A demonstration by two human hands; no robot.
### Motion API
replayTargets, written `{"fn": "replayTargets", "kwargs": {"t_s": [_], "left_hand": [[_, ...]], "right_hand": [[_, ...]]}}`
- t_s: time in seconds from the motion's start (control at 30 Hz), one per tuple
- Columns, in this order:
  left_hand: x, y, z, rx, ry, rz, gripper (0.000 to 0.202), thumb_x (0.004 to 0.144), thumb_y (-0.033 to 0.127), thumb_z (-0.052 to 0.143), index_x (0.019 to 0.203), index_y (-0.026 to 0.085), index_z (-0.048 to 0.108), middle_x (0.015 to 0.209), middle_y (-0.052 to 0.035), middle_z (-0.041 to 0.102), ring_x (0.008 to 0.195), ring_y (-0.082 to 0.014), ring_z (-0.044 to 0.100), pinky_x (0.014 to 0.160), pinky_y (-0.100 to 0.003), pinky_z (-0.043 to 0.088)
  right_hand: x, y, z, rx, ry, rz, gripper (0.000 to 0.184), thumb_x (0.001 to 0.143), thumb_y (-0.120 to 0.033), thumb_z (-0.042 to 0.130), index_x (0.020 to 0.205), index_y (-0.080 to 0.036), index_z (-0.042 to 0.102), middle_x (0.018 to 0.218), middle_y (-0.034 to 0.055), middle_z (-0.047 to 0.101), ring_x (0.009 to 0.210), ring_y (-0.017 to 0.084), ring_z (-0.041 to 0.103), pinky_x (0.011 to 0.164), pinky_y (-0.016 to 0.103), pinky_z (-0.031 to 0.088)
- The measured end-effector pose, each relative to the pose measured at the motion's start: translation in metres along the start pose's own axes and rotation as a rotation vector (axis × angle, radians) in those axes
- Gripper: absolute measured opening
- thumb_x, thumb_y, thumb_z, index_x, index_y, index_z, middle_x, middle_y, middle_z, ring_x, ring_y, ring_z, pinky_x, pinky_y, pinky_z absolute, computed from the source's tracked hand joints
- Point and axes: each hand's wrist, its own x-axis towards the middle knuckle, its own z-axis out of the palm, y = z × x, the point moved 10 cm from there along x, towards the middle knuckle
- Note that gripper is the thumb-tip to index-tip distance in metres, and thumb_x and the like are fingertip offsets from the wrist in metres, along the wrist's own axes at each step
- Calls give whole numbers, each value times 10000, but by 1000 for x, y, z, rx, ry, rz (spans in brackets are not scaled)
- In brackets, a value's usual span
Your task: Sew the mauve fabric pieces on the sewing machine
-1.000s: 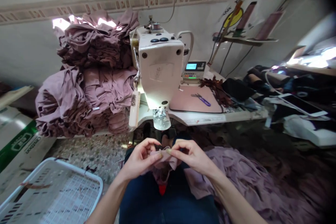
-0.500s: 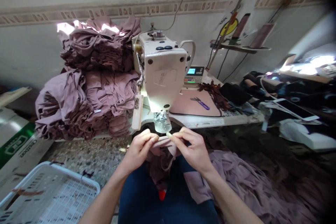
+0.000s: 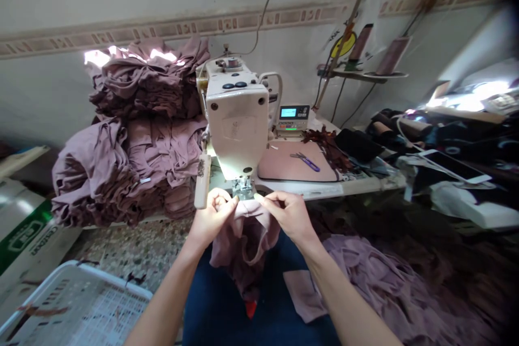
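Note:
My left hand (image 3: 213,217) and my right hand (image 3: 287,217) pinch the top edge of a mauve knit garment (image 3: 243,243) between fingers and thumbs. The rest of it hangs down over my dark blue jeans (image 3: 279,303). Both hands are raised just in front of the presser foot (image 3: 244,188) of a white industrial sewing machine (image 3: 237,119). The fabric is near the foot, and I cannot tell whether they touch. A small red piece (image 3: 251,309) shows below the hanging cloth.
Tall stacks of mauve garments (image 3: 130,146) stand left of the machine. Thread snips (image 3: 306,161) lie on a pink mat (image 3: 295,162) on the sewing table (image 3: 324,189). Loose mauve fabric (image 3: 377,275) covers the floor at right. A white plastic basket (image 3: 77,308) sits at lower left.
Both hands have risen toward the presser foot with the garment's edge, and more of the cloth now hangs below them. The view has shifted slightly.

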Motion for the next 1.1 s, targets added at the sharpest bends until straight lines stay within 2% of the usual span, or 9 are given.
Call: {"fn": "replayTargets", "kwargs": {"t_s": [0.2,0.4,0.57,0.67,0.77,0.87,0.93,1.0,1.1], "left_hand": [[11,1,12,-168,-6,30,356,921,482,792,926,208,564,672,76,415,586,-111,371,563,-225,291],[26,4,20,-257,-30,62,429,872,513,841,894,208,541,686,73,415,586,-107,362,573,-236,278],[29,1,24,-328,-67,20,458,854,516,871,900,201,542,699,65,465,607,-102,415,599,-220,329],[23,-6,18,-332,-42,-18,457,861,530,860,938,203,550,675,80,455,591,-100,417,588,-209,324],[13,-15,0,-230,40,-20,434,884,541,830,930,195,572,629,96,403,567,-97,387,569,-208,303],[2,-26,-24,-80,146,-3,403,882,515,839,920,181,617,610,91,424,563,-100,419,565,-209,323],[-5,-34,-34,-61,168,-10,399,882,512,844,942,175,638,631,76,490,574,-104,465,565,-206,351],[-8,-42,-36,-119,160,-29,417,881,522,849,984,173,646,655,68,536,578,-105,489,562,-201,375],[-10,-51,-29,-236,153,-68,452,869,544,863,1015,171,655,643,76,534,559,-96,495,551,-188,385]], "right_hand": [[15,3,-5,-21,35,-22,407,903,-487,769,647,-172,730,571,-25,527,573,144,448,578,287,374],[25,4,-10,-42,52,-26,446,894,-545,774,638,-184,724,547,-21,525,558,151,445,557,290,374],[23,9,-8,-8,39,-13,434,879,-533,786,641,-175,730,557,-23,543,564,146,462,581,287,384],[17,19,-6,40,29,18,453,881,-538,800,631,-169,718,567,-22,561,581,148,492,596,285,397],[9,33,-9,98,49,51,444,876,-552,818,678,-162,747,629,0,646,627,164,560,634,288,441],[-4,50,-19,182,145,91,392,822,-545,880,870,-160,825,803,48,772,737,201,659,720,308,518],[-18,60,-22,217,210,118,392,830,-551,882,890,-167,826,803,48,773,731,197,663,712,303,529],[-34,68,-12,227,196,153,434,878,-592,835,792,-168,796,678,25,707,612,162,591,604,278,480],[-54,72,24,258,12,212,560,908,-689,754,730,-159,784,622,35,680,483,120,469,471,264,367]]}}
